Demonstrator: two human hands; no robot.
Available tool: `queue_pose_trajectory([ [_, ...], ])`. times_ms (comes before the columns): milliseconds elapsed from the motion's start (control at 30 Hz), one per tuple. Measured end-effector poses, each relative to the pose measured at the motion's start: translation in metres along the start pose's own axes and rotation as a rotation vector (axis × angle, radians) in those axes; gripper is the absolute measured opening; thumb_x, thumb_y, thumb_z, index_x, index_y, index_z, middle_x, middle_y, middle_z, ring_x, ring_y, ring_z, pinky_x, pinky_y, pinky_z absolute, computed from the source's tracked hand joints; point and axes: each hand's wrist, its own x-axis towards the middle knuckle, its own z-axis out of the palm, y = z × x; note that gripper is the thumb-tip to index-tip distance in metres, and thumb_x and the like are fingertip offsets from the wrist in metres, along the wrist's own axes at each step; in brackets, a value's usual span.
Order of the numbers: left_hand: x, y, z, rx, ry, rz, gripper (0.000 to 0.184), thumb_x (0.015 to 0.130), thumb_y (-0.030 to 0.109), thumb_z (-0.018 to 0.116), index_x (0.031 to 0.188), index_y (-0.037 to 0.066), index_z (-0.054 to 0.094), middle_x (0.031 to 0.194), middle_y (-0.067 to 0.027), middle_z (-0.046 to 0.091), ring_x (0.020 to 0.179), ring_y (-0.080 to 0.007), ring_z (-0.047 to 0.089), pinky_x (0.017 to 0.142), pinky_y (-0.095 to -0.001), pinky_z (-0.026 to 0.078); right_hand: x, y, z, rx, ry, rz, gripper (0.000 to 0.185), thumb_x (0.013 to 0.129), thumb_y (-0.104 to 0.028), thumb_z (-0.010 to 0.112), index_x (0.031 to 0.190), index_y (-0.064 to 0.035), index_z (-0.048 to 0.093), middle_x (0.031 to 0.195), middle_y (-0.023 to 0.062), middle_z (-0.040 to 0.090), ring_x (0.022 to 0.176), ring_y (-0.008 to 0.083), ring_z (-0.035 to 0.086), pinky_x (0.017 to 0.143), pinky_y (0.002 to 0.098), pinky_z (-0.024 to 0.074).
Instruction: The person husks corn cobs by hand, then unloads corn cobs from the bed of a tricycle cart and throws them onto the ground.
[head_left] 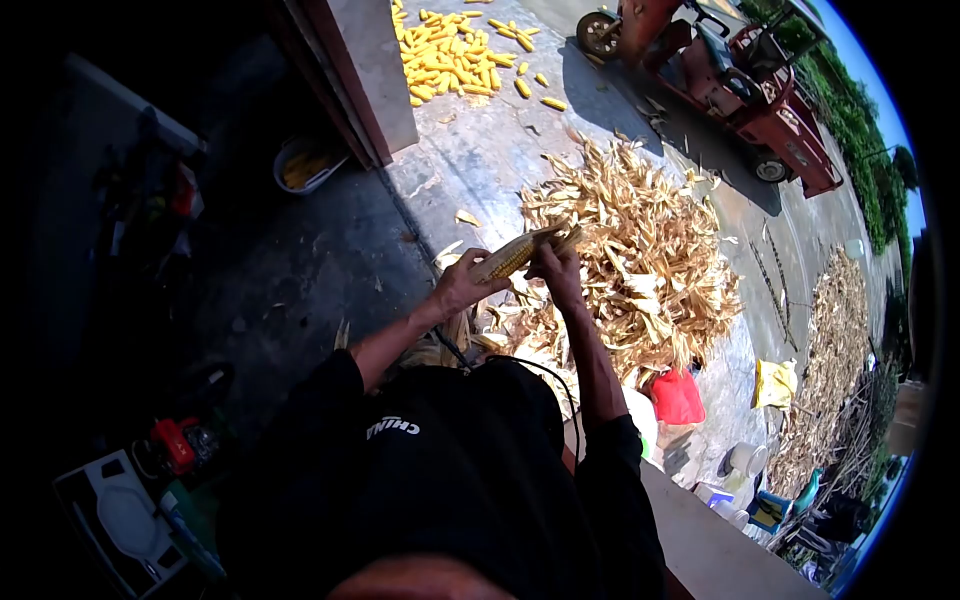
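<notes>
An ear of corn (508, 263) is held tilted in front of me, its yellow kernels partly bared. My left hand (464, 284) is closed around its lower left end. At the upper right end, the fingers of my right hand (553, 266) grip the dry husk (566, 239), which bunches out beyond them. Just past my hands spreads a large heap of dry corn husks (640, 260). More husks lie close to my legs.
Husked yellow cobs (450, 55) cover the ground at the top. A basin (305, 168) holding cobs stands left, beside a wall edge (365, 80). A red three-wheeler (715, 75) is parked upper right. A red bag (678, 397) and yellow bag (775, 384) lie at right.
</notes>
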Motion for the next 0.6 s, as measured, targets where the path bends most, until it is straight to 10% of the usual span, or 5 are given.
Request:
queue_pose_trajectory([
  [233, 0.003, 0.025, 0.007, -0.6, 0.02, 0.349, 0.071, 0.074, 0.024, 0.083, 0.128, -0.001, 0.043, 0.111, -0.0084, 0.06, 0.1, -0.015, 0.06, 0.086, -0.0281, 0.052, -0.014, 0.077, 0.004, -0.349, -0.154, 0.091, 0.033, 0.093, -0.028, 0.056, 0.097, 0.0046, 0.063, 0.069, 0.0092, 0.062, 0.056, 0.0175, 0.063, 0.047, 0.0302, 0.0511],
  [367, 0.008, 0.005, -0.004, -0.415, -0.016, -0.088, 0.054, 0.076, 0.022, 0.082, 0.116, -0.001, 0.052, 0.101, -0.0055, 0.061, 0.085, -0.0125, 0.06, 0.076, -0.0255, 0.051, -0.015, 0.055, -0.015, -0.693, 0.101, 0.051, 0.035, 0.088, -0.032, 0.056, 0.081, 0.0026, 0.057, 0.06, 0.016, 0.057, 0.053, 0.0256, 0.062, 0.048, 0.0381, 0.0474],
  [400, 0.008, 0.002, -0.005, 0.015, 0.307, 0.441, 0.047, 0.08, 0.027, 0.078, 0.111, 0.0, 0.056, 0.092, -0.0044, 0.063, 0.075, -0.012, 0.062, 0.068, -0.0268, 0.051, -0.017, 0.056, -0.017, -0.829, 0.186, -0.187, 0.034, 0.086, -0.03, 0.055, 0.078, 0.0032, 0.055, 0.063, 0.0216, 0.058, 0.06, 0.037, 0.061, 0.056, 0.0463, 0.0462],
  [433, 0.01, -0.001, -0.008, 0.016, 0.306, 0.446, 0.047, 0.08, 0.027, 0.078, 0.111, 0.0, 0.056, 0.092, -0.0044, 0.063, 0.075, -0.012, 0.062, 0.068, -0.0268, 0.051, -0.017, 0.058, -0.021, -0.978, 0.195, -0.215, 0.033, 0.085, -0.028, 0.054, 0.076, 0.0032, 0.057, 0.068, 0.0261, 0.059, 0.067, 0.0455, 0.058, 0.063, 0.0501, 0.0459],
  [600, 0.021, -0.001, -0.02, -0.615, 0.102, 0.175, 0.028, 0.088, 0.025, 0.068, 0.103, 0.003, 0.06, 0.09, -0.0025, 0.063, 0.082, -0.0108, 0.06, 0.071, -0.0274, 0.048, -0.05, 0.122, -0.042, -1.113, -0.033, 0.185, 0.047, 0.091, -0.038, 0.046, 0.084, 0.0061, 0.062, 0.082, 0.034, 0.06, 0.072, 0.0502, 0.06, 0.065, 0.0553, 0.0455],
])
